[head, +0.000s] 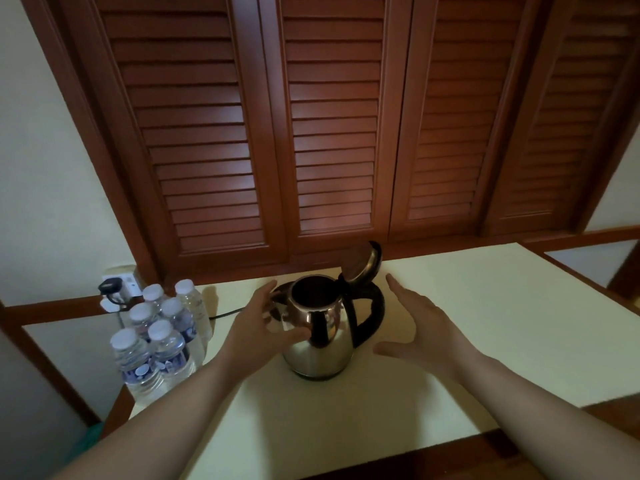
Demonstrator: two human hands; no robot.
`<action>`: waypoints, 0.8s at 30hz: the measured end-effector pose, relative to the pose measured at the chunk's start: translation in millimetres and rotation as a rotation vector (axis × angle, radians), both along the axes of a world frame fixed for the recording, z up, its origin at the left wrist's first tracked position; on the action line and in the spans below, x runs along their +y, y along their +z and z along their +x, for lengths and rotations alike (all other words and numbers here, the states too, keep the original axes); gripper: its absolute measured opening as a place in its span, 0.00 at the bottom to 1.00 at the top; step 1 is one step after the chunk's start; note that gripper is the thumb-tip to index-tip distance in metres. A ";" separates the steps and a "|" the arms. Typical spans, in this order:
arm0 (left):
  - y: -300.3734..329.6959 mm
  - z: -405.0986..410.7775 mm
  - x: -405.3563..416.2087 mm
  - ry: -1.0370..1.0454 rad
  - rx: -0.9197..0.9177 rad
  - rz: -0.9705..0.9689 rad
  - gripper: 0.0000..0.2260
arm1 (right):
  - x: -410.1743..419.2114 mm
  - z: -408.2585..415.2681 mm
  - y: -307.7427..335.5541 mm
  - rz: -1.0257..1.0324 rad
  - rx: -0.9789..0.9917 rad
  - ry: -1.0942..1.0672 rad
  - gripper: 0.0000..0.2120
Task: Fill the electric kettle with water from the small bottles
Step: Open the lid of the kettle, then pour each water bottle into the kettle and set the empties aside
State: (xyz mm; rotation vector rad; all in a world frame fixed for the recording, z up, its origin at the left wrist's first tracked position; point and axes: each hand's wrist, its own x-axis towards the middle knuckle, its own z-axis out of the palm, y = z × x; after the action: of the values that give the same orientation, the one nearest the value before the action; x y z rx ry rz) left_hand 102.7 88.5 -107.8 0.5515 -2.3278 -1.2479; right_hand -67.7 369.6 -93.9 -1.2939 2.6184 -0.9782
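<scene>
I have both hands out over the pale surface (pixel 398 393), one on either side of the kettle (pixel 320 337), and neither has a grip on anything. My left hand (pixel 258 322) lies against the kettle's near-left shoulder with the fingers spread and loosely bent, the thumb across the steel; I read that as steadying, not a clench. My right hand (pixel 420 327) hangs released to the other side, fingers straight, just off the black handle (pixel 370 317) and apart from it, placed, I judge, to take the handle if the body shifts. Between my hands the kettle stands upright, its lid (pixel 362 261) tipped back on the hinge past my right fingertips, so the mouth is open for pouring. I cannot tell from here whether any water is inside; the interior is dark. Out beyond my left wrist, at the surface's left edge, six capped bottles (pixel 157 341) stand clustered close together, all caps on, so I judge filling has not begun. Farther off behind the bottles a plug (pixel 110 285) sits in a wall socket, and the cord (pixel 227 313) runs toward the kettle. Louvred wooden doors (pixel 332 133) close the back.
</scene>
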 end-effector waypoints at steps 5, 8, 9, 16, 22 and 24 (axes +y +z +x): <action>-26.7 25.4 11.6 0.130 0.001 0.014 0.43 | 3.4 33.5 -26.6 -0.130 0.223 -0.061 0.34; -47.3 52.5 17.7 0.159 -0.115 -0.132 0.37 | -7.8 50.5 -45.2 -0.046 0.190 0.022 0.28; -54.1 62.5 19.4 0.151 -0.145 -0.195 0.33 | -13.5 55.3 -50.6 -0.001 0.157 0.062 0.27; -84.2 124.4 48.0 0.178 -0.277 -0.380 0.21 | -82.6 102.7 -92.0 0.128 0.113 0.432 0.26; -81.3 142.4 52.9 0.357 -0.281 -0.350 0.18 | -100.7 125.8 -116.3 0.085 0.081 0.471 0.27; -73.4 145.5 50.3 0.487 -0.239 -0.242 0.17 | -99.6 124.7 -119.2 0.081 0.110 0.463 0.26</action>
State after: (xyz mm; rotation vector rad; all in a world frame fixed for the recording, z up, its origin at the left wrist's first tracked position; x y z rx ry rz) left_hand 248.2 138.8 -181.2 1.1468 -2.2859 -0.6956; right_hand 57.0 269.9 -213.1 -1.8569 2.2323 -0.7333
